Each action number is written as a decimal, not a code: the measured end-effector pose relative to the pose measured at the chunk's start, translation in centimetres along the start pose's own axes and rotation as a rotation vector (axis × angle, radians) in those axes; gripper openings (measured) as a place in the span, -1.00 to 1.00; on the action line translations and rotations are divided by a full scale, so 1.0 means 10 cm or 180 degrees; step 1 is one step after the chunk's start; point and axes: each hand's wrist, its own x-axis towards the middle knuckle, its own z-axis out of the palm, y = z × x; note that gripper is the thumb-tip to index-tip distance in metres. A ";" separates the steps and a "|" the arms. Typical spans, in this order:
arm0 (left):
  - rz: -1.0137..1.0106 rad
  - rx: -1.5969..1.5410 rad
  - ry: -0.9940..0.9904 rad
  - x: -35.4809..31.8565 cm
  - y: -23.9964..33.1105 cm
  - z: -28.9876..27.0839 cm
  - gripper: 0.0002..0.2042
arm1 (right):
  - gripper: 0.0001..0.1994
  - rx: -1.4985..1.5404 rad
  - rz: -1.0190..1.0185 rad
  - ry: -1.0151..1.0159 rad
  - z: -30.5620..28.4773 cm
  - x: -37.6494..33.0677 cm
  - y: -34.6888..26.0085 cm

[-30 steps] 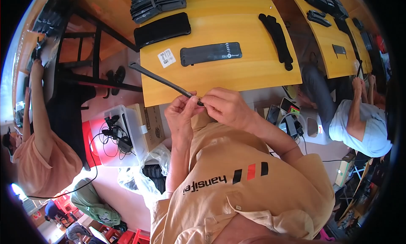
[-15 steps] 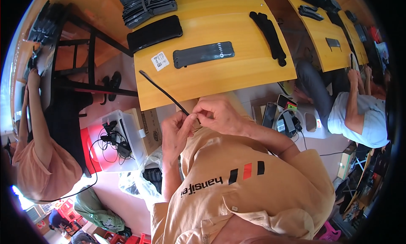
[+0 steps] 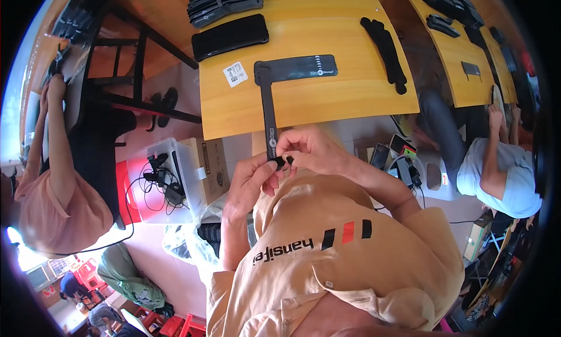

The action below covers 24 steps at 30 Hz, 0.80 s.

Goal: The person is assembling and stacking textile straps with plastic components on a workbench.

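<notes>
Though narrow — fingertip grip, both hands (image 3: 250,176) (image 3: 314,151), black strap (image 3: 269,115).

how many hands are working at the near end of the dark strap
2: the left hand grips the dark strap near its end, and the right hand pinches just to the right; some fingertips are hidden.

A lane of bare wood runs along the near side of the yellow table (image 3: 350,97), wide enough for a hand to slip in from the right. On the left, a black strap (image 3: 268,112) cuts across it, reaching out from the left hand (image 3: 248,182) and right hand (image 3: 315,150); whether it touches the flat grey piece (image 3: 298,68) beyond is unclear. A black pouch (image 3: 231,37) blocks the far left, a black strip (image 3: 383,55) the right edge.
</notes>
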 end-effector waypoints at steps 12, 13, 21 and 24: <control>0.0120 -0.0091 0.0377 -0.07 0.01 0.05 -0.75 | -0.82 -0.2347 -0.2047 -0.0122 0.06 0.02 -0.01; 0.0093 -0.0155 0.0302 -0.09 0.01 0.05 -0.75 | -0.86 -0.2032 -0.2006 -0.0263 0.07 0.02 0.00; -0.0013 -0.0999 0.0056 -0.20 -0.09 -0.03 -0.73 | -0.88 -0.0278 -0.0573 0.0980 -0.25 -0.12 -0.11; 0.0104 -0.1527 -0.0186 -0.33 -0.20 -0.30 -0.75 | -0.82 0.0554 -0.0395 0.2038 -0.83 -0.07 -0.41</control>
